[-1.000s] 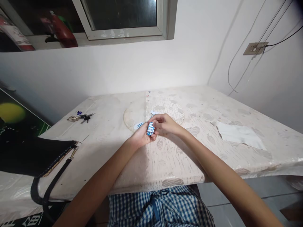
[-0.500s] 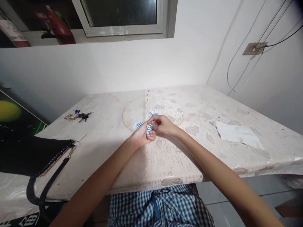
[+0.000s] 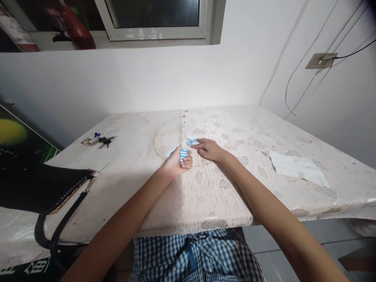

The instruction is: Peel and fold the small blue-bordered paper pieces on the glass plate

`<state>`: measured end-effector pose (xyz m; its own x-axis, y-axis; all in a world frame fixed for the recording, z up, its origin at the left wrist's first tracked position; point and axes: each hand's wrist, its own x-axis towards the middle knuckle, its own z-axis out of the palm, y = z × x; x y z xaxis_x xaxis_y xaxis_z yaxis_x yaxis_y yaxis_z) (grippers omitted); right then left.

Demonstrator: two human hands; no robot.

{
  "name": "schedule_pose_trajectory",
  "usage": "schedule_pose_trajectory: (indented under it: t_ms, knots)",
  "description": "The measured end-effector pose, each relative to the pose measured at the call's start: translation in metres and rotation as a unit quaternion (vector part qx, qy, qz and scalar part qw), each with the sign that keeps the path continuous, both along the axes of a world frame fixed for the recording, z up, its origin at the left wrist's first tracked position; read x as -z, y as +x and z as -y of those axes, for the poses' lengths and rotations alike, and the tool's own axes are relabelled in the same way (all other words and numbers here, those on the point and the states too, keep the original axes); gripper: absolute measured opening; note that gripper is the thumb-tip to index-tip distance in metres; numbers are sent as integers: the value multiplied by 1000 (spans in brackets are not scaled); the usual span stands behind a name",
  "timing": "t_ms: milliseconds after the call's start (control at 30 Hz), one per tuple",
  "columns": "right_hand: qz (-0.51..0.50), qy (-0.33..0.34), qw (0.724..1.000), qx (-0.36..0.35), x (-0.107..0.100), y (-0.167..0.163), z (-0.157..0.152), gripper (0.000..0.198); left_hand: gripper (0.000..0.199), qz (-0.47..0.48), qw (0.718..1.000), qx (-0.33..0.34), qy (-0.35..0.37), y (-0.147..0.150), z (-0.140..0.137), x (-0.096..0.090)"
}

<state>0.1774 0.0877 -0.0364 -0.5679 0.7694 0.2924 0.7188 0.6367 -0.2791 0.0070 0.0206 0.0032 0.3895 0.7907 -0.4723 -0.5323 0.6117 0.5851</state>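
the pale, patterned table [image 3: 135, 145] spans the view, with a black bag [image 3: 38, 186] at its left edge and a white cloth [image 3: 298, 168] well off to the right. the right hand [image 3: 196, 144] reaches over the middle of the table, fingers stretched out and apart, its tips at a few blue-and-white cards [image 3: 192, 141] lying there; whether it grips one of them i cannot tell. the left hand [image 3: 178, 161] sits nearer the body and a little to the left, fingers curled around a small stack [image 3: 183, 155] of similar cards, thumb along its side. that stack faces up, its long axis running away from the person. from it, the cards on the table lie just beyond and slightly to the right, so the right hand is the nearer to them. one more card [image 3: 169, 153] lies just past the left hand, partly hidden by it; how it is turned cannot be made out
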Motion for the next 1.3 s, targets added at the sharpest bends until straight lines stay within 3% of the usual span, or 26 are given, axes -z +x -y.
schedule_pose_trajectory:
  t_ms: [400, 533, 667, 767, 900, 967, 1067, 1300]
  knots:
    - [-38, 16, 999, -22, -17, 1, 11, 30, 40, -2, 1000, 8, 1, 0, -1, 3]
    - [-54, 32, 998, 12, -15, 0, 9, 25, 40, -3, 1000, 3, 3, 0, 0, 2]
    - [-146, 20, 989, 28, -10, -2, 5, 26, 40, -4, 1000, 0, 0, 0, 1, -1]
    - [-332, -68, 941, 16, -14, -8, 7, 17, 41, -2, 1000, 2, 2, 0, 1, -1]
    - [-513, -297, 805, -40, -27, -19, 19, 19, 47, 3, 1000, 19, 21, -1, -1, 2]
    - [-536, -360, 761, -57, -30, -23, 26, 22, 50, 5, 999, 29, 25, 0, -1, 4]
    - [-535, -406, 737, -78, -28, -30, 32, 21, 48, 6, 999, 38, 33, 3, 0, 5]
    - [-527, -402, 744, -84, -20, -34, 35, 16, 32, -34, 997, 31, 65, 9, 2, 6]
